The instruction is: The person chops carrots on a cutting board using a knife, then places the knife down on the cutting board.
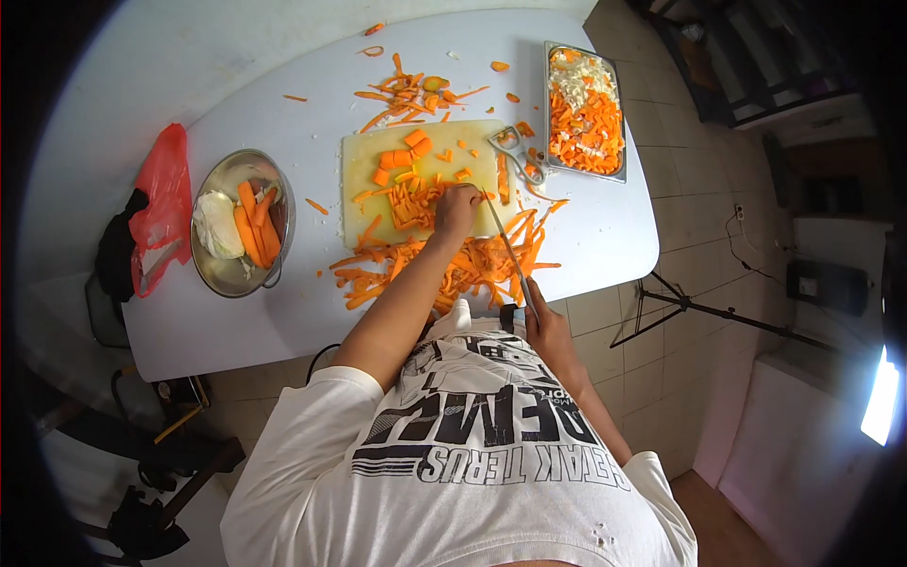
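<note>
The cut carrot pieces [413, 204] lie on the pale cutting board [362, 149], sticks heaped near its middle and chunkier blocks behind them. The left hand [455, 210] curls down over the sticks' right end; its fingertips are hidden, so I cannot tell whether it pinches one. The right hand [550, 329] is closed around the handle of a knife [508, 242], whose blade slants across the board's near right corner, the tip just beside the left hand. That closeness looks like the main hazard: a damp piece rolling, or a thumb left sticking out, could bring the edge onto skin. Peelings [472, 268] pile along the board's near edge, under part of the blade, and could snag it or slide off the table [605, 241]. A peeler [508, 142] lies over the board's far right corner (an easy thing to knock with a wide stroke). Farther right, a full metal tray [586, 174] sits by the table's edge, where a bump might spill it. Well to the left, a metal bowl [227, 280] holds whole carrots [251, 227].
</note>
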`<state>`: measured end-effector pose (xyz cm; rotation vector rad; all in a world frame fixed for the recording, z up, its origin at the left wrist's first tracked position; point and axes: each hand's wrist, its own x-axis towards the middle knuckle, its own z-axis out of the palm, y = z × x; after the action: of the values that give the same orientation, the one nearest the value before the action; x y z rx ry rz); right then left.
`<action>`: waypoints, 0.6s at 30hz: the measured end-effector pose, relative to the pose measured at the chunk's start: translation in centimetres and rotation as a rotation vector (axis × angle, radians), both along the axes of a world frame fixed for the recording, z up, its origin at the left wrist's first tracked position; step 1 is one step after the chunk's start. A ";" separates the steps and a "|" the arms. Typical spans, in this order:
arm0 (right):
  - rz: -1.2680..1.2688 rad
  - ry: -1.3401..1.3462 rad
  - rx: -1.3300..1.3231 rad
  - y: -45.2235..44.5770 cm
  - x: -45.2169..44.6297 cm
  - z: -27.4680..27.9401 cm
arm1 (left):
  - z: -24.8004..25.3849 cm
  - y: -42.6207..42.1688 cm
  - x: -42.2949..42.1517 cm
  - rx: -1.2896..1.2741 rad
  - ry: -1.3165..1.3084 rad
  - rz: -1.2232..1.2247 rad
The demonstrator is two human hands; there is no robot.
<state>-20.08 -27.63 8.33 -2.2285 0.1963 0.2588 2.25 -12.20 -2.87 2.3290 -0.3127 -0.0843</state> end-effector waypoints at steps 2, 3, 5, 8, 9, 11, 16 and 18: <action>0.018 -0.032 0.004 -0.1 0.1 -0.1 | -0.4 0.0 0.2 0.023 0.017 -0.004; 0.024 -0.017 0.001 -0.1 0.1 0.0 | -0.2 0.0 0.3 0.034 0.026 -0.006; 0.035 0.011 -0.007 -0.2 0.3 0.5 | 0.0 0.0 0.1 0.034 0.041 -0.002; 0.028 0.052 0.006 -0.1 0.5 0.8 | 0.0 0.1 0.1 0.003 0.005 -0.005; 0.034 0.037 -0.006 -0.2 0.4 0.5 | -0.3 0.1 0.0 -0.011 -0.016 -0.008; 0.046 0.007 -0.028 -0.4 0.1 -0.5 | -0.8 0.2 0.1 -0.010 0.017 -0.005; 0.053 0.002 -0.033 -0.3 0.2 -0.8 | -0.5 0.1 0.1 -0.027 0.002 -0.001; 0.054 0.016 -0.038 -0.2 0.1 -0.9 | -0.4 0.1 0.0 -0.020 -0.022 -0.010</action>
<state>-19.97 -27.87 7.46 -2.2721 0.1511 0.3050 2.22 -12.09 -3.26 2.3104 -0.3349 -0.0602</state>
